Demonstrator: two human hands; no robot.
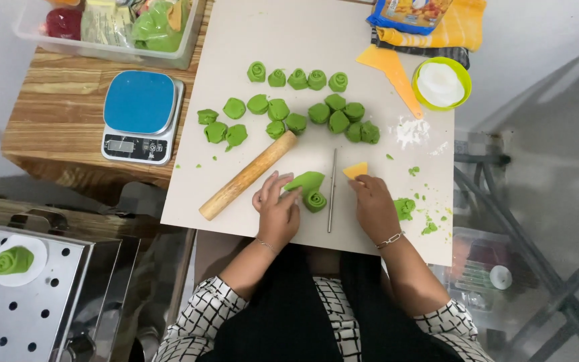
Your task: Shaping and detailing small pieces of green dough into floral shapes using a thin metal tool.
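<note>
My left hand (277, 209) rests on a beige mat (316, 40), its fingers on a rolled green dough spiral (315, 200) with a flat green tail (305, 179). My right hand (374, 203) grips a small yellow plastic scraper (356, 169) just right of a thin metal rod (332, 191). A wooden rolling pin (248, 175) lies diagonally to the left of my left hand. Several green dough pieces (296, 107) sit in rows further up the mat. A green dough scrap (404, 207) lies by my right wrist.
A digital kitchen scale (141, 115) stands on the wooden table at left. A lime bowl of flour (441, 83), an orange scraper (393, 72) and a yellow cloth (460, 27) sit at upper right. A perforated steel tray (28, 315) holds a shaped dough rose (13, 260) at lower left.
</note>
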